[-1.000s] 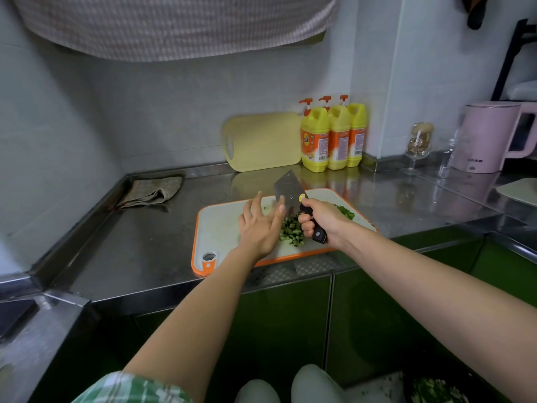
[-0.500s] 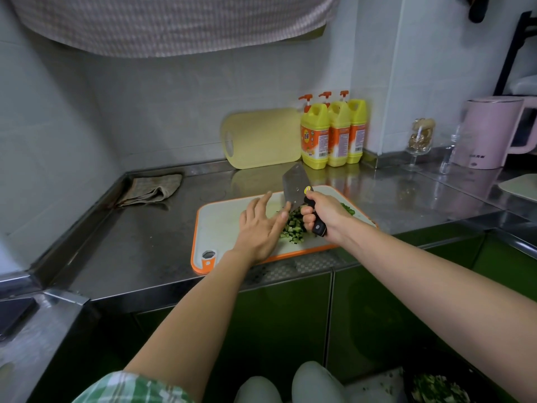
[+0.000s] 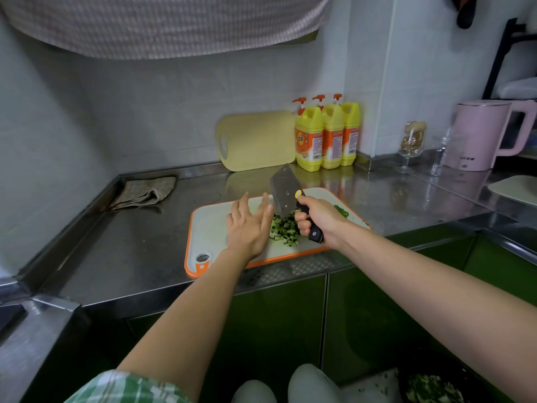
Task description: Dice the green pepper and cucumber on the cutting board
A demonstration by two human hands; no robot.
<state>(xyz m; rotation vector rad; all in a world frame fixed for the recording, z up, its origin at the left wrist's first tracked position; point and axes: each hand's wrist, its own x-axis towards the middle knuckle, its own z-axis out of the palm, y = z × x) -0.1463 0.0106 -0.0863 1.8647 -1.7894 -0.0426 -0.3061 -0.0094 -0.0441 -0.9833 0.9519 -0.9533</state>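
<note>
a single wide-angle camera on the person's head looks forward and down (straight lines bow near the edges), close over the counter (image 3: pixel 122 242), with the cutting board (image 3: pixel 209 228) mid-frame and wall (image 3: pixel 145 112) beyond.

Three soap bottles (image 3: pixel 309 138), two cutting boards (image 3: pixel 209 228), one cleaver (image 3: pixel 283 193)

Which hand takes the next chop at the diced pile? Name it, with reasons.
Right. The right hand grips the cleaver, raised over the diced greens; the left hand is open beside them, holding nothing.
</note>
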